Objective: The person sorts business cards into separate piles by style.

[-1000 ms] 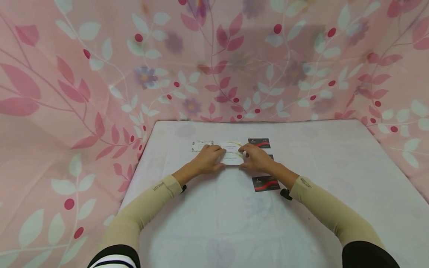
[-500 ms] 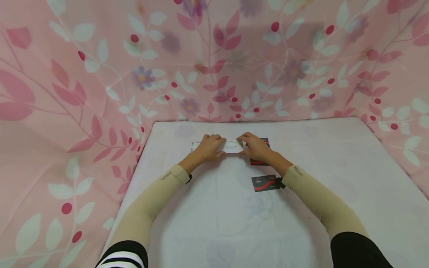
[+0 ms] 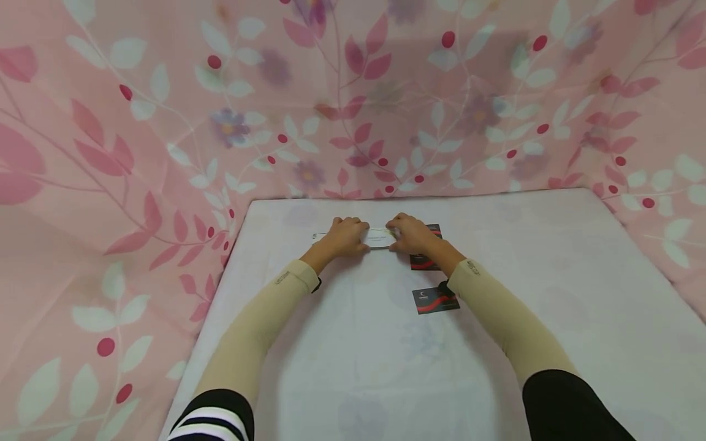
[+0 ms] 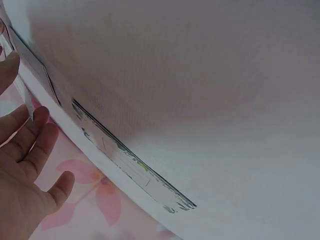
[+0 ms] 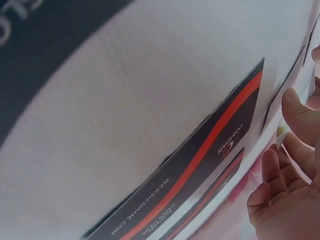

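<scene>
Near the far side of the table, both hands hold a white business card (image 3: 377, 237) with a green curve by its opposite short ends. My left hand (image 3: 347, 237) pinches the left end between thumb and fingers, while my right hand (image 3: 409, 234) pinches the right end. In the left wrist view, the held card (image 4: 24, 97) is tilted above another card (image 4: 36, 67) lying flat on the cloth. The fingers of the right hand (image 5: 295, 175) cover much of the held card in the right wrist view.
A white card with a leafy border (image 4: 132, 157) lies left of the left hand. Black cards with a red stripe sit to the right: a far one (image 3: 436, 230), a middle one (image 3: 423, 264) partly behind the right arm, and a nearer one (image 3: 432, 301). A pink floral curtain (image 3: 353, 122) stands behind.
Both hands have moved away from the body with the white card, from in front of another white card to over its place. The black cards stay where they were.
</scene>
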A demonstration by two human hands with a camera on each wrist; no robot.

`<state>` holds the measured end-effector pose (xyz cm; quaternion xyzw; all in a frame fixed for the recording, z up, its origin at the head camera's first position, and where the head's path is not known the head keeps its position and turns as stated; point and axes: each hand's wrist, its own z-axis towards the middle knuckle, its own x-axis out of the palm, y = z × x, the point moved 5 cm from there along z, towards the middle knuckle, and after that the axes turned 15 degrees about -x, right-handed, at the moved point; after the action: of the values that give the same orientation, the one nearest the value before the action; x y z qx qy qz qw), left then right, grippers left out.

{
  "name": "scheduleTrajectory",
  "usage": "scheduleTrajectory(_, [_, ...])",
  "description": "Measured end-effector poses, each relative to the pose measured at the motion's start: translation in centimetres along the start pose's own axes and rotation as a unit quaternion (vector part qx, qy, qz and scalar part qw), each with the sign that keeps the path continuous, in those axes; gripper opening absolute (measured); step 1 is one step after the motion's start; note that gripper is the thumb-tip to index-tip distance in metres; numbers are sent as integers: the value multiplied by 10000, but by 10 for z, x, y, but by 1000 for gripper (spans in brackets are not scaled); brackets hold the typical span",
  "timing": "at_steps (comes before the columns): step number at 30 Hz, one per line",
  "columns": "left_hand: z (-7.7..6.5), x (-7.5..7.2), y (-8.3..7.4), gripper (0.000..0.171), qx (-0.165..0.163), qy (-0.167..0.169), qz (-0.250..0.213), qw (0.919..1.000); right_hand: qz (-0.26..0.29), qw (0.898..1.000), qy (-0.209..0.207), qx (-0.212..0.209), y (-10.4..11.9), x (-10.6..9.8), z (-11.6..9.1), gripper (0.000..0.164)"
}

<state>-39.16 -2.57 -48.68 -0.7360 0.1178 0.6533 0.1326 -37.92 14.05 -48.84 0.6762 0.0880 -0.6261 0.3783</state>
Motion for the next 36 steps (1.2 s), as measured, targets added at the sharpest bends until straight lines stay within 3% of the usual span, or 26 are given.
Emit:
scheduleTrajectory(13, [5, 5, 6, 54, -153, 303, 139, 9993, 382, 9991, 141, 128, -3, 8, 9, 59])
scheduleTrajectory(22, [7, 5, 6, 55, -310, 514, 25, 9982, 262, 9994, 231, -39, -4, 7, 13, 58])
scheduleTrajectory(28, [8, 9, 7, 57, -504, 579, 128, 9970, 198, 9990, 379, 134, -7, 11, 10, 59])
scheduleTrajectory(36, [9, 8, 4, 52, -465, 577, -22, 9973, 104, 9989, 343, 307, -6, 8, 8, 59])
